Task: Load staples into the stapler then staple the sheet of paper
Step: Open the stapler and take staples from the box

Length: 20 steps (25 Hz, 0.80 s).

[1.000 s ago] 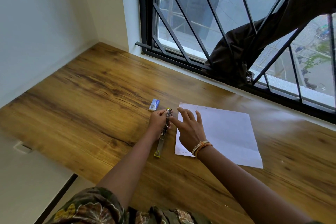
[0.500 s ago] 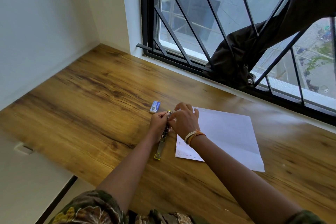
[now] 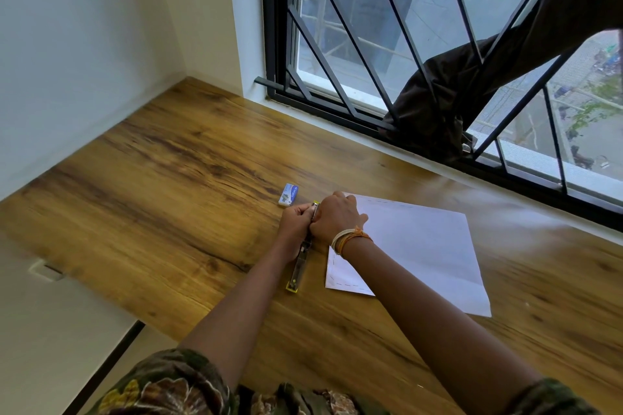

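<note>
We have the slim yellow-and-metal stapler (image 3: 301, 258) lying opened out on the wood-grain desk (image 3: 168, 185), just left of the white sheet of paper (image 3: 414, 246). Our left hand (image 3: 296, 222) curls round its far end; our right hand (image 3: 337, 217) closes beside it (contents hidden). The small blue-and-white staple box (image 3: 289, 194) sits near. Best to steady the channel and seat the strip squarely.

Daylight enters through the barred window (image 3: 421, 54) at upper right, giving bright, even illumination. A pale sheen of glare lies on the wooden desk (image 3: 188, 185) below the sill. Shadows are soft and faint. Wide-angle distortion bends lines near the edges; focus is reasonably sharp throughout.
</note>
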Each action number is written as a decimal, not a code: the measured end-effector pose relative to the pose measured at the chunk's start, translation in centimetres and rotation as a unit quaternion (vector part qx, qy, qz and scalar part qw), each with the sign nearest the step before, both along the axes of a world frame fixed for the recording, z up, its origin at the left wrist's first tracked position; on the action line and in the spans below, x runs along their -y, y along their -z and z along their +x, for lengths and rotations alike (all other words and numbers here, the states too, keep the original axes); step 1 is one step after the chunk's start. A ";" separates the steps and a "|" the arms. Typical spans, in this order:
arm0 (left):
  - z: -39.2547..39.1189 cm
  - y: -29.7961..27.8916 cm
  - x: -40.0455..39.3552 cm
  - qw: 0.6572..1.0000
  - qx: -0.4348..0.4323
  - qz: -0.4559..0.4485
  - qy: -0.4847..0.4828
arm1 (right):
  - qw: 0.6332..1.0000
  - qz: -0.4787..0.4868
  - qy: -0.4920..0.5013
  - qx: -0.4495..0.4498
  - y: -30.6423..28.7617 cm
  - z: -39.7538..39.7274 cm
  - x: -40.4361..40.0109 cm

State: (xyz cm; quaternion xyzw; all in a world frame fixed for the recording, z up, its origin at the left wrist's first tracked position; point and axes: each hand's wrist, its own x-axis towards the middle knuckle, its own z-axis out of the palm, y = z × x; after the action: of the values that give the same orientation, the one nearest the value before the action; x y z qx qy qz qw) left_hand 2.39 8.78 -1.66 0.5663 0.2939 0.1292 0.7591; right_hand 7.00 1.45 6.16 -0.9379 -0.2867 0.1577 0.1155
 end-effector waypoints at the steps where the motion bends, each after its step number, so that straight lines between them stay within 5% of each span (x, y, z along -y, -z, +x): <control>1: 0.0 -0.1 0.0 1.000 -0.002 -0.003 0.002 | 1.000 0.002 -0.004 -0.003 0.1 0.1 0.0; 20: -0.1 -0.6 -0.1 0.999 -0.041 -0.011 0.000 | 0.997 0.052 -0.058 -0.027 1.2 1.0 0.8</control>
State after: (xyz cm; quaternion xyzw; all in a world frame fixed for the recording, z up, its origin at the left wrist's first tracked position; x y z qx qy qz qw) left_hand 2.34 8.90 -1.02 0.5624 0.3265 0.1028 0.7527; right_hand 8.03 0.69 4.97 -0.9078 -0.3451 0.1745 0.1622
